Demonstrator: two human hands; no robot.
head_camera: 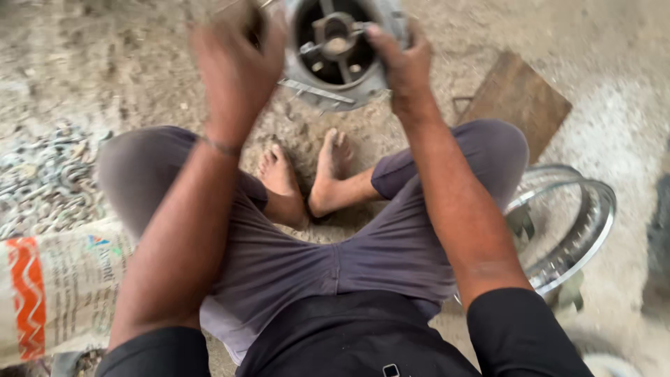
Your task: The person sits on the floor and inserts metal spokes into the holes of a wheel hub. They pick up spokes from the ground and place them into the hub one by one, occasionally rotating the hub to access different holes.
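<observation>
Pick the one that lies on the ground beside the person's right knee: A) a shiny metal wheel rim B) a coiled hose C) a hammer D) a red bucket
A: a shiny metal wheel rim lies on the ground beside the right knee, partly tucked under the leg.

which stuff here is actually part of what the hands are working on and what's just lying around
In hand:
- round grey metal hub
- left hand, blurred, at its left edge
- right hand, gripping its right edge

Lying about:
- shiny wheel rim
- wooden board
- printed sack
- pile of small metal parts
</observation>
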